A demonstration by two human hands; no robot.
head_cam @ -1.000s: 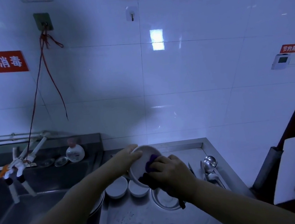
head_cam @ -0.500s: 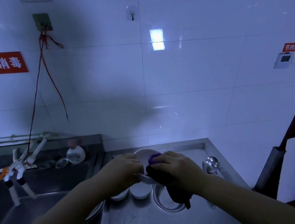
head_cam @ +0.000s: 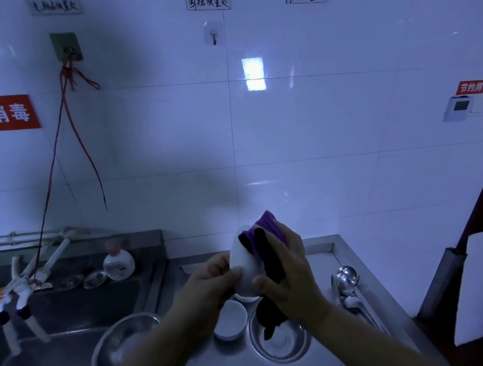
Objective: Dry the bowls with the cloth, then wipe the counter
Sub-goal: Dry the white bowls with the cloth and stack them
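A white bowl (head_cam: 243, 266) is held up on its side above the steel counter (head_cam: 313, 252). My left hand (head_cam: 211, 287) grips its left rim. My right hand (head_cam: 286, 275) grips a purple and black cloth (head_cam: 266, 242) that wraps over the bowl's upper right side, with a dark end hanging down. Below the hands stand another white bowl (head_cam: 230, 319) and a shallow metal dish (head_cam: 281, 345); a further white bowl shows partly behind them.
A large metal bowl (head_cam: 123, 342) sits at the sink's edge, with the sink (head_cam: 55, 310) to the left. A soap bottle (head_cam: 119, 263) and taps (head_cam: 24, 286) stand behind it. Ladles (head_cam: 346, 281) lie at the counter's right. A white board (head_cam: 482, 284) leans at far right.
The bowl has been lifted and turned onto its side. The cloth has moved from inside the bowl to over its outer upper edge, and both hands have risen with it.
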